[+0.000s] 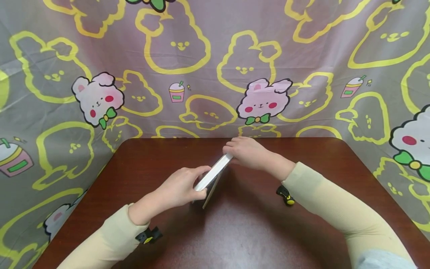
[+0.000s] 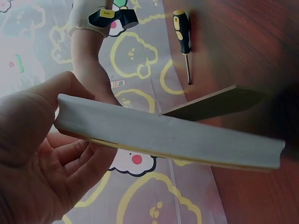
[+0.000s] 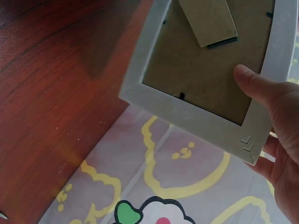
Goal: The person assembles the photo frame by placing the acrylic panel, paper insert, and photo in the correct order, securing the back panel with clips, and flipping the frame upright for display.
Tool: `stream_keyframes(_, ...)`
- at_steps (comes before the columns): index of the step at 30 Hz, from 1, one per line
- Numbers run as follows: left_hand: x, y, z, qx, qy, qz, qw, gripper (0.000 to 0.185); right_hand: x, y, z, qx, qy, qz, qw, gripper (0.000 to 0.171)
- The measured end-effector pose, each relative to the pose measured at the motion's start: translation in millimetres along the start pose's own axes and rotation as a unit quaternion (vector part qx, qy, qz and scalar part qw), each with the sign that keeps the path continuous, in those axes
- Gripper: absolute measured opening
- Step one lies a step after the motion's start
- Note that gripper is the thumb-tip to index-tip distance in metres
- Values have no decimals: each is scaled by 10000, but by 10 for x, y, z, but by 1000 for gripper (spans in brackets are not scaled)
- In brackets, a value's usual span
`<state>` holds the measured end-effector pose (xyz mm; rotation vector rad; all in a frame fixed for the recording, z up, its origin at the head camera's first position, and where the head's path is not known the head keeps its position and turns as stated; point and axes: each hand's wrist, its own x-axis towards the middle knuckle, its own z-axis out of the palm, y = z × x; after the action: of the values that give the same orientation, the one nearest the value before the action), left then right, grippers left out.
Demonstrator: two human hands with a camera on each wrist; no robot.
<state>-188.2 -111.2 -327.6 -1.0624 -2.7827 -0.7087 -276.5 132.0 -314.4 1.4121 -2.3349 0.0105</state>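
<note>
A white picture frame is held tilted above the table, edge-on in the head view. My left hand grips its near end, thumb on one side and fingers on the other. My right hand grips the far end. In the right wrist view, the right thumb presses the brown backboard, with the fingers behind the white border. From the backboard a support leg stands out, also visible as a brown flap in the left wrist view. The frame's front is hidden.
The dark red-brown table lies beneath both hands. A screwdriver with a black and yellow handle lies on it in the left wrist view. Behind the table hangs a patterned curtain. Black devices sit at both wrists.
</note>
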Motion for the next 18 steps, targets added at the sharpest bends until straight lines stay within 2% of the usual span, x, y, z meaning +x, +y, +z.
stream_keyframes(5, 11, 17, 9, 129, 170, 82, 9997, 49, -21, 10, 35, -180, 180, -37, 9997, 24)
stream_keyframes(12, 8, 24, 66, 104, 64, -178, 9998, 58, -96, 53, 95, -526, 313, -22, 9981, 32)
stream_keyframes(15, 7, 28, 77, -34, 15, -143, 9999, 55, -142, 74, 120, -532, 475, -118, 9974, 34)
stream_keyframes(18, 6, 14, 67, -368, -7, -175, 9992, 49, -183, 100, 145, -512, 756, -236, 9955, 34)
